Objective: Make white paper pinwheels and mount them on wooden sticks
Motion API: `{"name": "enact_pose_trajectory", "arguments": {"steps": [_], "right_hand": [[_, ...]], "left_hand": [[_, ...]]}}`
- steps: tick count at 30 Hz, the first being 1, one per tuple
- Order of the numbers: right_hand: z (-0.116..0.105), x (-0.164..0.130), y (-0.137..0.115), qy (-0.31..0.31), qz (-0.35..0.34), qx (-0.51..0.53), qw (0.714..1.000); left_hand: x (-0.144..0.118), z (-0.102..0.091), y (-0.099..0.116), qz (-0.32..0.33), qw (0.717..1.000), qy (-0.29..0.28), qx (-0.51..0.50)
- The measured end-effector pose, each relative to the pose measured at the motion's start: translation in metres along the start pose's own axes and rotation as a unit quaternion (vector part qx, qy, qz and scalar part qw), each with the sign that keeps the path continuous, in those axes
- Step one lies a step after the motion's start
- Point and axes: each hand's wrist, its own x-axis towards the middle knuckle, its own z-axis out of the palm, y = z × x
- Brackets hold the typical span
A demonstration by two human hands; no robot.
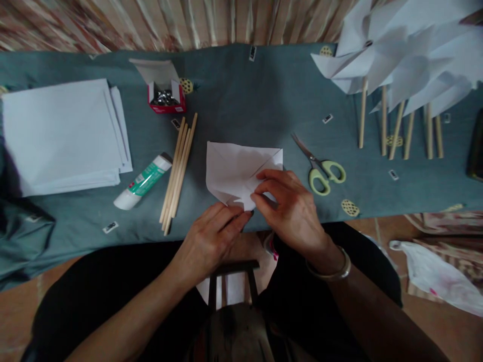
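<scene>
Well, closest in, a wooden stool [234, 329] shows between two dark-clad legs [113, 296], and off to the right a white bag [433, 271] is down by the tiled floor [381, 231]. Just over the table's near edge are the person's hands. The left hand [213, 231] pinches the paper [236, 168] by its near edge, thumb against fingers. The right hand [289, 206], with a bracelet [341, 271] at the wrist, has finger and thumb brought together on the paper close by, around a small folded part. That paper sits at the near side of the blue-green cloth [241, 120], straight in front of the person, with crease lines across it.

To its right, well clear, lie scissors [315, 163] with pale green handles, tips pointing away. On the left, a bundle of bare sticks [184, 165] lies slanted, with the glue [145, 181] just beside it and a stack of white sheets [64, 136] further left.

Beyond the sticks stands a red box [166, 108], lid up, holding shiny bits [163, 97]. At far right, white pinwheels [381, 55] overlap, stems [384, 120] pointing nearward. A pleated curtain [226, 22] hangs behind everything.
</scene>
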Motion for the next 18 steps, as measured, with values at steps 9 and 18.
{"name": "enact_pose_trajectory", "arguments": {"steps": [9, 18], "right_hand": [[-0.0016, -0.0025, -0.0003, -0.021, -0.005, -0.014, 1.000], [0.0009, -0.0062, 0.0012, -0.048, -0.063, -0.046, 0.996]], "left_hand": [[0.0034, 0.0003, -0.0005, -0.011, 1.000, -0.008, -0.001], [0.0026, 0.0008, -0.0011, -0.008, 1.000, 0.001, -0.005]]}}
